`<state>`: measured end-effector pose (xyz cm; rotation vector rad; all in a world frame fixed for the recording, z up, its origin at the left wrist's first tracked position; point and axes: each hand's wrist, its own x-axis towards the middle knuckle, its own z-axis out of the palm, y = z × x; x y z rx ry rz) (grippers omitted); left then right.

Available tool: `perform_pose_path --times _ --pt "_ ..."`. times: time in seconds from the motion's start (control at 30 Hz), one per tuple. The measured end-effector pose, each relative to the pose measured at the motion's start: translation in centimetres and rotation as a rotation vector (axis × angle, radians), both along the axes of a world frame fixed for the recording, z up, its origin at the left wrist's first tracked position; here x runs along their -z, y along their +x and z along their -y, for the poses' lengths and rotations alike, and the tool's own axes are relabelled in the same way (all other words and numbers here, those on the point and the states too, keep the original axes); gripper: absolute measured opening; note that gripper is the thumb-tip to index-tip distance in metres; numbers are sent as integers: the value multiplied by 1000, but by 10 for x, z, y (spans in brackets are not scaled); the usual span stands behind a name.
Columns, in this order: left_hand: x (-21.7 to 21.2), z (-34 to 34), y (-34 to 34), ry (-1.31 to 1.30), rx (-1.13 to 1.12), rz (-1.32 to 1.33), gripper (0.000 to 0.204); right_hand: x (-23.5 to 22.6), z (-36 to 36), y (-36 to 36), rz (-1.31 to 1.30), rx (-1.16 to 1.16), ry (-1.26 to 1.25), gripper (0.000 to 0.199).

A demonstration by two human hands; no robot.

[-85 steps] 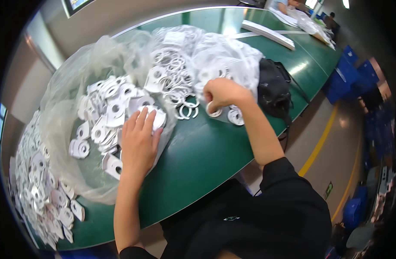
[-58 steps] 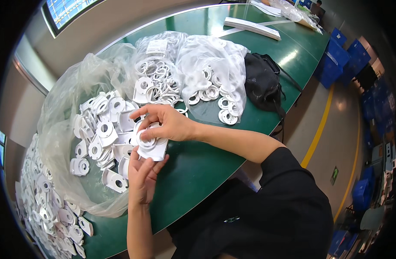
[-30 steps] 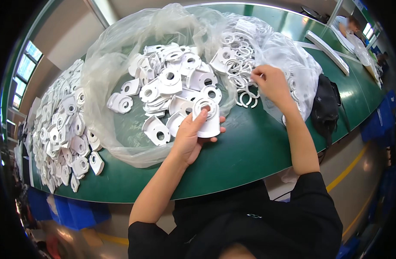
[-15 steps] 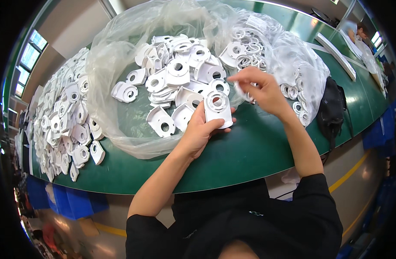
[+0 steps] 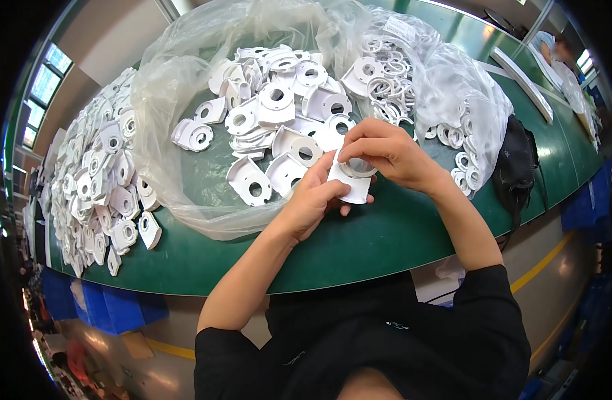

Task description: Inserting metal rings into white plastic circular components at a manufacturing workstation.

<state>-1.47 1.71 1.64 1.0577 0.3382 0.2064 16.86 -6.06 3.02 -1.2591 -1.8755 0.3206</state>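
My left hand [image 5: 311,203] grips a white plastic housing [image 5: 355,191] with a rounded top and a square lower end, thumb across its front. Over the housing's round opening, the fingers of my right hand [image 5: 393,157] are closed on a white ring [image 5: 361,169], which lies against the housing. The fingertips partly cover the ring, so I cannot tell whether it is seated. Just beyond my hands, similar white housings [image 5: 276,115] lie heaped inside an opened clear plastic bag [image 5: 206,223].
Another heap of white parts [image 5: 103,180] spreads along the left side of the green table [image 5: 379,243]. Several loose white rings [image 5: 389,90] lie in a second clear bag [image 5: 446,83] at the right. Beyond it are a black pouch [image 5: 513,160] and a long white strip [image 5: 523,83].
My right hand has moved left and down, bringing the ring onto the housing in my left hand. The housing has shifted slightly right and tilted.
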Motion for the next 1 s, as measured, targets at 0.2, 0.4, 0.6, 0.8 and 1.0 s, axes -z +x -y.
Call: perform_pose_path --times 0.2,0.4,0.6,0.8,1.0 --pt "4 0 1 -34 48 7 51 0 1 -5 61 11 -34 28" --pt "8 -2 0 -77 63 51 43 -1 0 -9 57 34 54 26" --pt "8 3 2 29 -7 43 43 6 -2 -12 17 183 121 22" --pt "9 1 2 -105 -33 48 43 12 -4 -19 -4 263 206 20" --pt "2 3 -1 55 -51 24 44 8 -4 -17 -130 264 148 16"
